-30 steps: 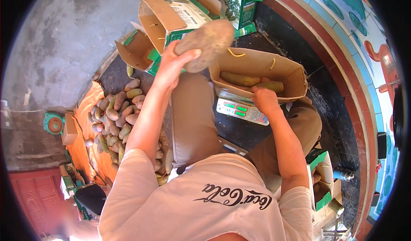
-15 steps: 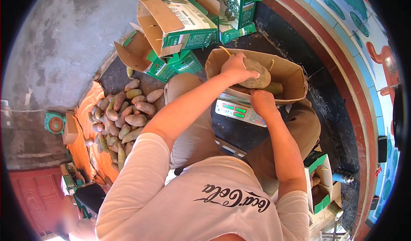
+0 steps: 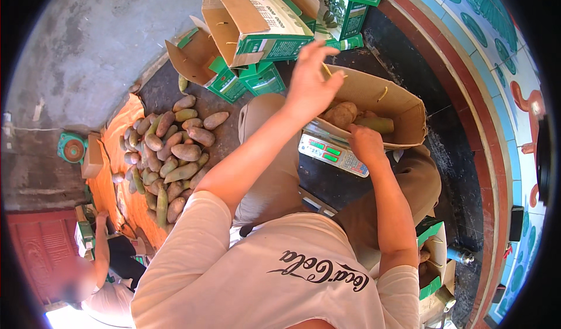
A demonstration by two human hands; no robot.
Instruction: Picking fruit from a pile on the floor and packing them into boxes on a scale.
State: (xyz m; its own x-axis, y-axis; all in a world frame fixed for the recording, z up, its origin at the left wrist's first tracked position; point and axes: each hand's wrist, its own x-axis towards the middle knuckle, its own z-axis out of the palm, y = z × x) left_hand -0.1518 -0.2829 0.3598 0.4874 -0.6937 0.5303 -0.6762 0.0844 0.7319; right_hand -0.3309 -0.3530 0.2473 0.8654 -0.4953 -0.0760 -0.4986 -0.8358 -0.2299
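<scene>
Concrete floor | left hand [image 3: 311, 82] open, empty above box [image 3: 403, 104] | right hand [image 3: 365, 145] grips box rim, tubers [image 3: 342, 114] just beside

A pale pinkish-white short-sleeved T-shirt [image 3: 274, 282] with dark script lettering across the chest; bare forearms; khaki-brown trousers [image 3: 409, 183] over both knees.

The left hand [image 3: 310, 83] hovers empty, fingers spread, above the open cardboard box [image 3: 403, 104]; the right hand [image 3: 365, 145] grips its near edge over the scale [image 3: 333, 153].
</scene>
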